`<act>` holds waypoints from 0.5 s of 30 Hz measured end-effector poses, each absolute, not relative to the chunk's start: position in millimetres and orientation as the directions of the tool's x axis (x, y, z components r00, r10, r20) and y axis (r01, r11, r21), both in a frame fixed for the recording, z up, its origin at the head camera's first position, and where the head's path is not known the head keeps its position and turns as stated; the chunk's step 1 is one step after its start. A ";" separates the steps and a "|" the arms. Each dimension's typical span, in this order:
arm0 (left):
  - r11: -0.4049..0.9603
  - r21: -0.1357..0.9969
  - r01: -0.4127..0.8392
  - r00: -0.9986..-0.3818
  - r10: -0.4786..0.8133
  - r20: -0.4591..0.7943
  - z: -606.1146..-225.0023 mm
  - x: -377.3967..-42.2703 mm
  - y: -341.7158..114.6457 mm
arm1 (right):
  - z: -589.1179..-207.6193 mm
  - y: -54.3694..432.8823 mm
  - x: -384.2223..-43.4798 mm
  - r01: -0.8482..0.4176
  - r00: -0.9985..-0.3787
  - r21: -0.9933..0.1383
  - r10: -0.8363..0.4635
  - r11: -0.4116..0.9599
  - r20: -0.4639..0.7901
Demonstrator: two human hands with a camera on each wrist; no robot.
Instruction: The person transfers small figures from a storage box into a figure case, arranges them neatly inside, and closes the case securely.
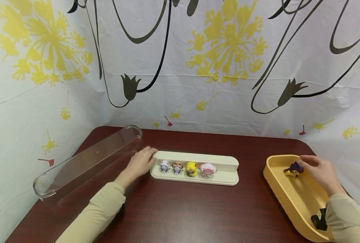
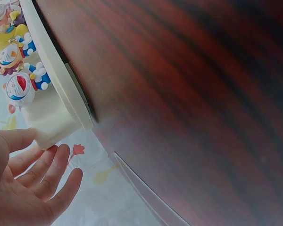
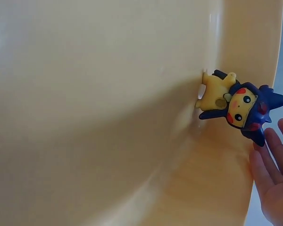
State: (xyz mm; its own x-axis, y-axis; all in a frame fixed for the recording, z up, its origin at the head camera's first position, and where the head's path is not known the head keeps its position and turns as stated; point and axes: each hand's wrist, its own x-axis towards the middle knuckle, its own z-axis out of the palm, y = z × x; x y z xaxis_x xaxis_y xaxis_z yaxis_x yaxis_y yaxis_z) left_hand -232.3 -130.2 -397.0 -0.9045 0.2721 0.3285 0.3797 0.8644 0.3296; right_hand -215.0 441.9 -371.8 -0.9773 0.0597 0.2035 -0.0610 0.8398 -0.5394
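My left hand [image 1: 142, 161] touches the left end of a cream stepped display stand [image 1: 195, 157], thumb and fingertips at its corner, the other fingers spread in the left wrist view. Four toy figures line the stand's lower step: two small white-and-blue ones [image 1: 164, 166], a yellow one [image 1: 191, 169] and one with a big white-and-pink head [image 1: 207, 170]. Over the far end of a yellow tray [image 1: 277, 189] is my right hand [image 1: 322, 172]. Its extended fingers reach the dark blue hat of a yellow Pikachu figure [image 3: 221, 96], which leans by the tray's wall.
A long clear plastic cover [image 1: 92, 158] stands at the left of the dark red table [image 1: 174, 209]. A black object [image 1: 319, 221] lies in the tray's near end, partly behind the right sleeve. Patterned white cloth [image 1: 180, 84] hangs behind the table.
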 end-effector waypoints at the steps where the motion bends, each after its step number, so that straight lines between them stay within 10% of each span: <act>1: 0.865 0.329 0.380 -0.905 0.272 0.328 -396.9 -232.3 -130.2 | -372.5 442.3 -215.0 -0.056 -0.979 -0.542 0.060 0.839 0.195; 15: 0.865 0.339 0.369 -0.911 0.266 0.314 -396.4 -232.2 -129.5 | -381.9 450.7 -222.1 -0.094 -0.986 -0.488 -0.015 0.868 0.165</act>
State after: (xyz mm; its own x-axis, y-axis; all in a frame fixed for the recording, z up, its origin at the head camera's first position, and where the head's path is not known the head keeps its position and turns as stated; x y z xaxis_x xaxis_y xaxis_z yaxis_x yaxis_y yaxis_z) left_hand -232.2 -129.5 -396.4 -0.9114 0.2661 0.3141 0.3694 0.8653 0.3388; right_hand -222.1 450.7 -381.9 -0.9863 -0.0146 0.1646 -0.0943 0.8678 -0.4879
